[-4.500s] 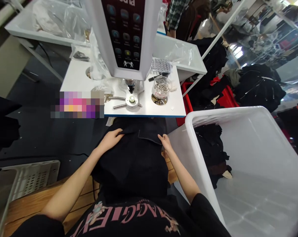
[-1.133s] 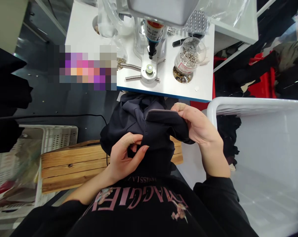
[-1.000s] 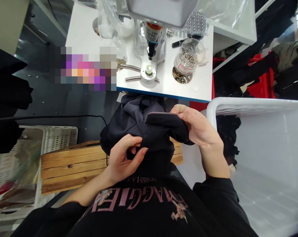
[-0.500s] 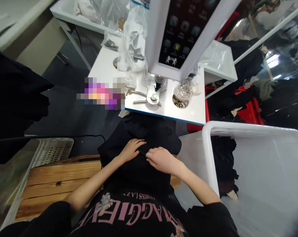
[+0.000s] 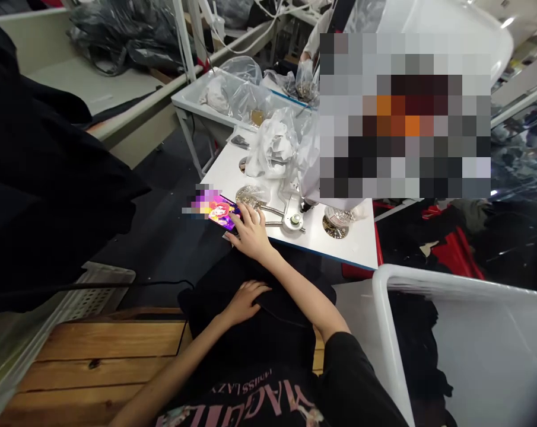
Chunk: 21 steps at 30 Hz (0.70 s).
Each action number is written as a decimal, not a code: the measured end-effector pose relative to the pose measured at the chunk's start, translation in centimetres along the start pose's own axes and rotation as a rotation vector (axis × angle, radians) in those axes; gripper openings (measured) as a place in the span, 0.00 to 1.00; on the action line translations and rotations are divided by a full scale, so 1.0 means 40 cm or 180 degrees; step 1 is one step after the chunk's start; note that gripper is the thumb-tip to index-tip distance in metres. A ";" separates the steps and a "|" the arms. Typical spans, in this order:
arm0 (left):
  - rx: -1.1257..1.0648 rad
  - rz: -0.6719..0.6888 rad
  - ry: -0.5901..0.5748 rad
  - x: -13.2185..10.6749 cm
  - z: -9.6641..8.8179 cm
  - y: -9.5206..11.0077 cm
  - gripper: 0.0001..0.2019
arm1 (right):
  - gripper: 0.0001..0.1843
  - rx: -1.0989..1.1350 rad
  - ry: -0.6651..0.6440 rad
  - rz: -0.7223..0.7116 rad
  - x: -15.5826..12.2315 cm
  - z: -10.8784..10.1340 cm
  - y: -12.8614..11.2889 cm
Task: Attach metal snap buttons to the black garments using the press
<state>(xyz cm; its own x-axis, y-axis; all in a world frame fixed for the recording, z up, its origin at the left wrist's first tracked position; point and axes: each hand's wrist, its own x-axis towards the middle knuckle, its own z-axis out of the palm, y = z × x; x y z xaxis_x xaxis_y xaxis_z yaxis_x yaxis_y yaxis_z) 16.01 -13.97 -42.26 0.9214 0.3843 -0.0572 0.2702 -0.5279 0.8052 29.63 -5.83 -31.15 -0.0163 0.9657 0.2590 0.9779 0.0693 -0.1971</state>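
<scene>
Two big white things stand in front of the person: the desk (image 5: 339,243) with its blue edge, and the plastic tub (image 5: 386,308) on the right side. Do you agree?

Yes, and under them is a wooden board (image 5: 99,362). What lies on it?

One black garment (image 5: 254,335) lies just below the front edge of the desk, over the board and against the person's body. It looks folded, but the dark cloth hides the details.

And the hands, are they both on this garment?

No, only one of them. The left hand (image 5: 244,301) rests on top of the garment, and its fingers (image 5: 256,288) are spread and lie flat, pinching nothing.

So where is the right hand (image 5: 250,232)?

It is well apart from the garment. The right arm stretches across to the corner of the desk, and this hand is open above the desk edge.

What is nearest to it?

A small phone (image 5: 221,213) with a bright screen, partly blurred. The fingers (image 5: 240,218) of this hand are spread, not pinching, and they reach the phone's side, but I cannot tell if they really touch it.
</scene>
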 end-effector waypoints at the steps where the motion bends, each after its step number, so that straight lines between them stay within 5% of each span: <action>1: -0.0104 -0.0011 0.0009 -0.001 -0.007 0.001 0.23 | 0.28 -0.0020 -0.0011 -0.0009 0.002 0.003 0.002; 7: -0.1437 -0.0101 0.0048 -0.017 -0.085 -0.005 0.20 | 0.29 0.0021 0.0132 0.0043 -0.022 -0.031 -0.006; 11: -0.1995 -0.0671 0.1608 -0.051 -0.164 -0.083 0.21 | 0.28 0.0286 0.0310 0.0107 -0.119 -0.090 -0.015; 15: -0.1481 -0.1463 0.3388 -0.138 -0.237 -0.197 0.22 | 0.25 0.0615 0.0020 0.0059 -0.288 -0.113 0.015; 18: -0.0732 -0.1863 0.3888 -0.236 -0.269 -0.229 0.26 | 0.25 0.0731 -0.0312 0.0320 -0.416 -0.107 0.056; 21: 0.0052 -0.2051 0.3771 -0.339 -0.280 -0.199 0.28 | 0.25 0.0805 -0.0616 0.0621 -0.515 -0.104 0.084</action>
<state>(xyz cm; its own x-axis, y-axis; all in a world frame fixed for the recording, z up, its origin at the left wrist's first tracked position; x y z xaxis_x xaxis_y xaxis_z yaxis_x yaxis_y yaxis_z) -1.74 -6.51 -41.28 -0.1610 0.9787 0.1273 0.5710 -0.0128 0.8208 34.13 -26.53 -33.20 0.1027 0.9946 0.0145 0.8846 -0.0846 -0.4587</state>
